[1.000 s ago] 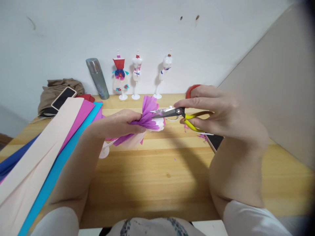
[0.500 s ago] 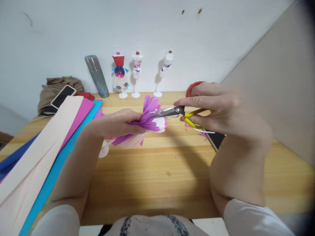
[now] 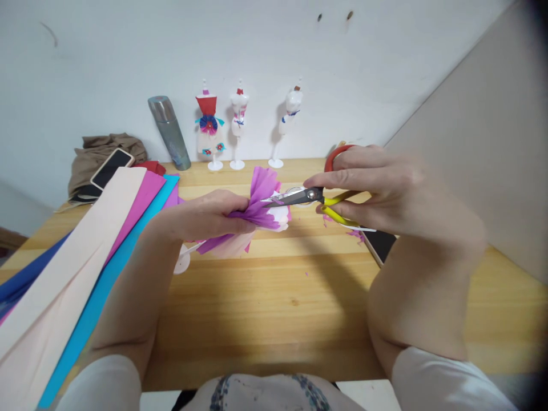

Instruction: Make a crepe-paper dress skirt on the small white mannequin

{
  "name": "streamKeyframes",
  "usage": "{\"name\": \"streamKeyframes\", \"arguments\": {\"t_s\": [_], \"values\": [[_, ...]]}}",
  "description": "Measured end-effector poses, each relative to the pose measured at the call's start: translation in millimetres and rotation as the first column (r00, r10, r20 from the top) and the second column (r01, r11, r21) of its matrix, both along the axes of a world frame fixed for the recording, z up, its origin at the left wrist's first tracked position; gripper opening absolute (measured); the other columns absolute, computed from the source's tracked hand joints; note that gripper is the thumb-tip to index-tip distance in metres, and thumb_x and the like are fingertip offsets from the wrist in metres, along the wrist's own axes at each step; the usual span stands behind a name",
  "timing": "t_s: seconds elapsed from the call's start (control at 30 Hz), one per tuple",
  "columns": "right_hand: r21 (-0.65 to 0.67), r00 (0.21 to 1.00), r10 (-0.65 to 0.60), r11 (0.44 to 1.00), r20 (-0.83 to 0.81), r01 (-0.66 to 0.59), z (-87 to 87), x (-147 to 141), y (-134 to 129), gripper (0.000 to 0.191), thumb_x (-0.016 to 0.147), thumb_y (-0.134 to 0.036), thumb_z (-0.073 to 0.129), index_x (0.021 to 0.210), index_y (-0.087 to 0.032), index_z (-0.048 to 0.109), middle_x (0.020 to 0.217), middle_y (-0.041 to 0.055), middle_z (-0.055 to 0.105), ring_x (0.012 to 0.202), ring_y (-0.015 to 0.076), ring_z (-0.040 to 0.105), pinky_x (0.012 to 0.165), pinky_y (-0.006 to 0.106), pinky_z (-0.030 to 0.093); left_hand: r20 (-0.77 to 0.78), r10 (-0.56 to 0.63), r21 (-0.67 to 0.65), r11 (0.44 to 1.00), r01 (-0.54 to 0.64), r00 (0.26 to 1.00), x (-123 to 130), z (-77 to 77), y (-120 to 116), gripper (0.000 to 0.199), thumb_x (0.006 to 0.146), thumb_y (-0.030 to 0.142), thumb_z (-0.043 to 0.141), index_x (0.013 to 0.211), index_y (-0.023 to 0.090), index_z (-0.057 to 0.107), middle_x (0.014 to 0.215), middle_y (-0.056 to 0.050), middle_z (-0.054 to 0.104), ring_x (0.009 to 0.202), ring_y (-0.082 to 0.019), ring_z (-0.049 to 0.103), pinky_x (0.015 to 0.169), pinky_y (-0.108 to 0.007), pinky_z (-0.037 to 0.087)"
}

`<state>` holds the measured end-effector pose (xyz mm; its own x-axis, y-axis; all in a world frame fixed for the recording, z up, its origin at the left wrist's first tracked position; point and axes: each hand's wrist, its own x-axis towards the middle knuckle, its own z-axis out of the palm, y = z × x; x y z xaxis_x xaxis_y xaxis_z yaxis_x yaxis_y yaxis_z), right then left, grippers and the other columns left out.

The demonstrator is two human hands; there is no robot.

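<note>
My left hand point(image 3: 214, 214) pinches a gathered bunch of purple crepe paper point(image 3: 262, 194), with pale pink paper under it. A white stand with a round base point(image 3: 182, 260) sticks out below that hand. My right hand point(image 3: 368, 182) holds scissors point(image 3: 340, 205) with yellow and red on the handles. Their dark blades point left, and the tips lie at the folds of the purple paper, close to my left fingers. The far ends of the blades are partly hidden by the paper.
Three small mannequins point(image 3: 208, 125) stand by the wall, beside a grey-green flask point(image 3: 171, 134). Crepe paper strips point(image 3: 77, 268) lie at left, near a phone point(image 3: 112, 169) on brown cloth point(image 3: 81, 165). Purple scraps point(image 3: 356, 234) and a dark device point(image 3: 379, 245) are at right.
The scissor blades look closer together than before, and my right hand has shifted very slightly right. My left hand keeps its hold on the purple paper.
</note>
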<state>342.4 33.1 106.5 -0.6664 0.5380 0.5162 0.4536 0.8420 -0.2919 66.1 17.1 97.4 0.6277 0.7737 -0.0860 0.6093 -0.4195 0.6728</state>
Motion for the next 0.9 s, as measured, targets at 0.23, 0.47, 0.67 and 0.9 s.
{"name": "streamKeyframes", "arguments": {"t_s": [0.23, 0.47, 0.67, 0.9], "values": [[0.067, 0.996, 0.076, 0.995, -0.043, -0.073, -5.4, 4.5, 7.4, 0.015, 0.089, -0.04, 0.064, 0.099, -0.035, 0.075, 0.078, 0.0036, 0.064, 0.082, 0.0233, 0.064, 0.072, 0.039, 0.051, -0.035, -0.012, 0.004, 1.0, 0.013, 0.999, -0.5, -1.0, 0.8, 0.022, 0.087, 0.036, 0.052, 0.078, 0.018, 0.058, 0.069, 0.003, 0.052, 0.068, -0.012, 0.047, 0.063, -0.024, 0.036], [0.089, 0.997, 0.081, 0.993, -0.018, -0.079, -6.7, 6.2, 7.7, 0.017, 0.093, -0.036, 0.06, 0.101, -0.034, 0.075, 0.08, 0.0038, 0.065, 0.083, 0.022, 0.065, 0.073, 0.038, 0.052, -0.024, -0.049, 0.017, 0.999, 0.05, 0.998, 0.1, -1.4, 2.6, 0.028, 0.088, 0.042, 0.053, 0.072, 0.019, 0.055, 0.064, 0.004, 0.048, 0.064, -0.013, 0.046, 0.061, -0.024, 0.036], [0.101, 0.999, 0.043, 0.994, 0.003, -0.043, -8.5, 7.2, 8.8, 0.021, 0.093, -0.032, 0.057, 0.104, -0.034, 0.075, 0.081, 0.0043, 0.065, 0.083, 0.0224, 0.065, 0.073, 0.038, 0.052, -0.08, -0.005, -0.013, 1.0, 0.004, 0.997, 0.7, 0.6, 1.3, 0.021, 0.087, 0.035, 0.053, 0.076, 0.018, 0.058, 0.062, 0.003, 0.05, 0.063, -0.013, 0.048, 0.061, -0.025, 0.037], [0.153, 0.999, -0.017, 0.988, -0.032, 0.022, -9.4, 4.8, 7.4, 0.022, 0.091, -0.02, 0.059, 0.107, -0.029, 0.071, 0.087, 0.0045, 0.065, 0.074, 0.0193, 0.061, 0.067, 0.037, 0.048, -0.018, 0.093, 0.021, 0.995, -0.093, 0.996, 1.9, -1.7, 1.6, 0.021, 0.084, 0.036, 0.052, 0.075, 0.019, 0.059, 0.071, 0.001, 0.055, 0.067, -0.015, 0.05, 0.062, -0.027, 0.038]]}}
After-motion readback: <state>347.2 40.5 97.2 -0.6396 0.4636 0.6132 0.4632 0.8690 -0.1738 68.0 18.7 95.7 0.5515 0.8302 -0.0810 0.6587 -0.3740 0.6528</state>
